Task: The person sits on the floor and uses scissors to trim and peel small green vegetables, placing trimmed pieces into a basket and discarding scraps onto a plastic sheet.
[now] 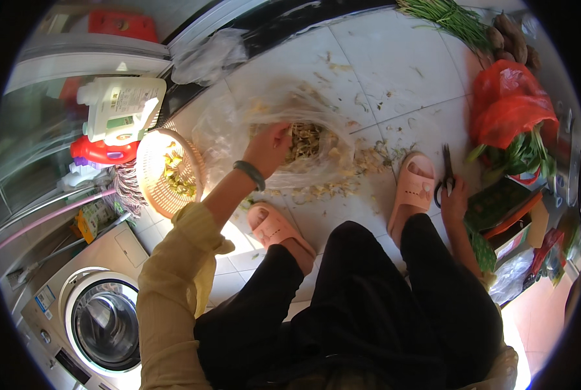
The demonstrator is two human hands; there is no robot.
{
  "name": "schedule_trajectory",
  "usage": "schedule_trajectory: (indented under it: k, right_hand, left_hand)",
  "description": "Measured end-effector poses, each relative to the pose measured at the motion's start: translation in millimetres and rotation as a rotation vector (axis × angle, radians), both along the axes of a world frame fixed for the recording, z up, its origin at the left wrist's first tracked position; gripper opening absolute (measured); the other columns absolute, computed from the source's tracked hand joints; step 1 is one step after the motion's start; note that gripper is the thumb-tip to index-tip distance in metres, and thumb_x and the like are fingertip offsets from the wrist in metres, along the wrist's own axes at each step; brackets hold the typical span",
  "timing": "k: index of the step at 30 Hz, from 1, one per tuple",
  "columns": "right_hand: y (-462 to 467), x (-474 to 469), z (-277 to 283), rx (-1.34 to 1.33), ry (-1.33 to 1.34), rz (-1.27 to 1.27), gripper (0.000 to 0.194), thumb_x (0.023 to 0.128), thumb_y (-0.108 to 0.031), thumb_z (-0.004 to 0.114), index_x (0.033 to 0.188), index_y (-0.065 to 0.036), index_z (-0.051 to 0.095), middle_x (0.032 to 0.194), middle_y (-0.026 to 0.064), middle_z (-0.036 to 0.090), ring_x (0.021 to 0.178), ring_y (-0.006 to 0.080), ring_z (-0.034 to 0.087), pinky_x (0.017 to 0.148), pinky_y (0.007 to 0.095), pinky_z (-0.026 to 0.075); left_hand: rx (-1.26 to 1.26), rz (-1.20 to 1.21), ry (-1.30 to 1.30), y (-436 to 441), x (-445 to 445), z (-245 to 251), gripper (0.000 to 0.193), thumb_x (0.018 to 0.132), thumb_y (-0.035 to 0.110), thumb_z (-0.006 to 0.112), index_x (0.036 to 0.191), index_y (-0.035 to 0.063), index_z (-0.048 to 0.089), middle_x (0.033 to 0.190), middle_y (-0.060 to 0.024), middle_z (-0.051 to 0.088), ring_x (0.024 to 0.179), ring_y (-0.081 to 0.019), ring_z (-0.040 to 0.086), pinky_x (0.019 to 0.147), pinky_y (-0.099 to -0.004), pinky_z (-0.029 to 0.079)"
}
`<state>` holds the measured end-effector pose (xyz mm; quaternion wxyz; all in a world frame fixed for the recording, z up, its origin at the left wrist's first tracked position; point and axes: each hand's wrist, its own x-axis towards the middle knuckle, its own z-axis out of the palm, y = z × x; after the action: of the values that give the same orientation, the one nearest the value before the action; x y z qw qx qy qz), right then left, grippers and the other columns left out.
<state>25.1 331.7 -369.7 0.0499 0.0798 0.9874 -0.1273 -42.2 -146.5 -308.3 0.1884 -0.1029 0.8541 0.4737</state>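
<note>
My left hand (271, 146), with a dark bangle (249, 175) at the wrist, reaches into the mouth of a transparent plastic bag (222, 139). Dried, yellow-brown plant scraps (306, 140) lie inside the bag, just by the fingertips. The fingers are bent and partly hidden, so whether they hold anything does not show. Low beside my right foot, my right hand (454, 202) grips a pair of scissors (448, 168) by the dark handles, blades pointing away from me.
Loose peelings (373, 158) litter the floor tiles around the bag. A plastic basket (193, 161) with yellow-green scraps stands at left, near bottles (125, 105) and a washing machine (103, 319). At right are a red bag (512, 105) with leafy greens, root vegetables (512, 39) and green stalks (449, 19).
</note>
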Motion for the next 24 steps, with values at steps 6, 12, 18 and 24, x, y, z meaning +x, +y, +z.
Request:
schedule_trajectory:
  k: [6,12,18,24]
  right_hand:
    - [2.8,-4.9,0.7,0.023,-0.169,-0.056,0.056,0.073,-0.008,0.057,0.126,-0.008,0.039,0.105,0.0205,0.051,0.098,0.0378,0.051,0.082,0.0430,0.043]
    - [24.4,-0.1,-18.2,-0.075,-0.027,-0.013,0.056,0.074,-0.007,0.056,0.127,-0.006,0.039,0.098,0.0199,0.055,0.092,0.0377,0.054,0.080,0.0427,0.044]
    - [17.2,-23.3,6.0,-0.895,-0.355,-0.573,0.048,0.080,-0.015,0.062,0.124,-0.007,0.044,0.090,0.0086,0.060,0.082,0.0152,0.056,0.068,0.0265,0.043]
    - [-49.4,-55.2,82.9,-1.187,-0.532,-0.287,0.048,0.082,-0.020,0.062,0.124,-0.008,0.044,0.101,0.0046,0.055,0.092,0.0116,0.052,0.076,0.0255,0.043]
  left_hand:
    - [0.506,0.185,-0.357,0.5,6.0,51.5,0.032,0.086,0.010,0.053,0.116,0.0004,0.050,0.095,-0.0036,0.057,0.083,-0.0140,0.056,0.072,-0.0264,0.045]
    - [0.799,0.190,-0.448,11.0,0.0,98.9,0.022,0.089,0.010,0.046,0.109,0.0040,0.051,0.096,-0.0049,0.057,0.083,-0.0138,0.054,0.074,-0.0270,0.043]
    - [1.048,0.200,-0.578,30.8,-14.9,114.6,0.020,0.091,0.012,0.043,0.108,0.0042,0.051,0.096,-0.0064,0.057,0.082,-0.0154,0.054,0.073,-0.0282,0.043]
    - [1.117,0.138,-0.512,71.2,-36.2,107.7,0.023,0.094,0.018,0.042,0.110,0.0045,0.051,0.098,-0.0057,0.057,0.081,-0.0153,0.054,0.074,-0.0290,0.043]
